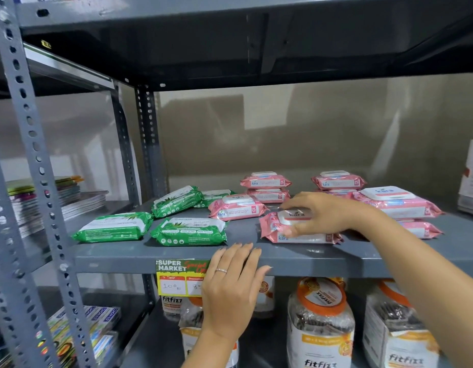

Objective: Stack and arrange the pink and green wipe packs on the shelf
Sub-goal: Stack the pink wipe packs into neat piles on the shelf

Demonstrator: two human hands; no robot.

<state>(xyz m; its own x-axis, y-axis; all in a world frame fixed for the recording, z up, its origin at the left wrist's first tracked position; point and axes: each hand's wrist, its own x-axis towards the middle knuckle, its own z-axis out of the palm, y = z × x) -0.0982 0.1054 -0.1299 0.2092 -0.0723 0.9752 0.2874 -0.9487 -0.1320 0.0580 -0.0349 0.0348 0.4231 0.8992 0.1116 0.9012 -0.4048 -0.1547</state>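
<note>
The right hand [319, 215] gripped a pink plastic wipe pack [299, 231] (white lid up), while the left hand [234, 284] lay open against the grey metal shelf edge [336, 260] below it.

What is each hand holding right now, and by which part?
The right hand grips a pink wipe pack from above, at its right end over the white lid. The left hand holds nothing, resting on the shelf edge.

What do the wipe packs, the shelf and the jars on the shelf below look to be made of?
Pink pack under the right hand: soft glossy plastic film, crimped ends, with what looks like a rigid white plastic flip lid. Green packs: the same film, puffy, no raised lid visible. Shelf: apparently grey-painted metal, given the perforated angle posts. Jars below: clear plastic, probably, with orange lids.
</note>
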